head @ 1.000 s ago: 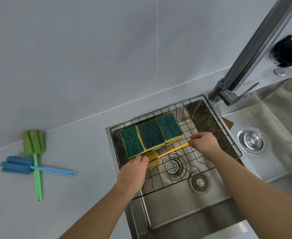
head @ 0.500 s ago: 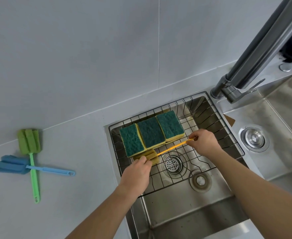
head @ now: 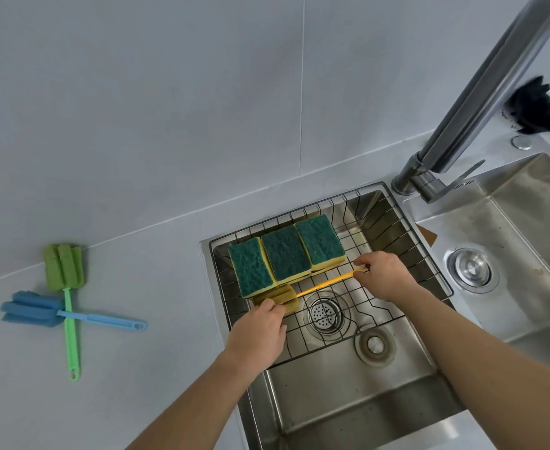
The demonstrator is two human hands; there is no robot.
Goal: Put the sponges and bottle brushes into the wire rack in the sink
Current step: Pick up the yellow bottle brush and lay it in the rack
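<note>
Soft, even, dim-grey light; faint shadows; mild glare on the steel sink (head: 358,414); wide-angle bending at edges.

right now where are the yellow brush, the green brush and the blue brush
yellow bottle brush (head: 327,283), head view, middle of its handle
green bottle brush (head: 64,266), head view, its sponge head
blue bottle brush (head: 30,309), head view, its sponge head
</note>
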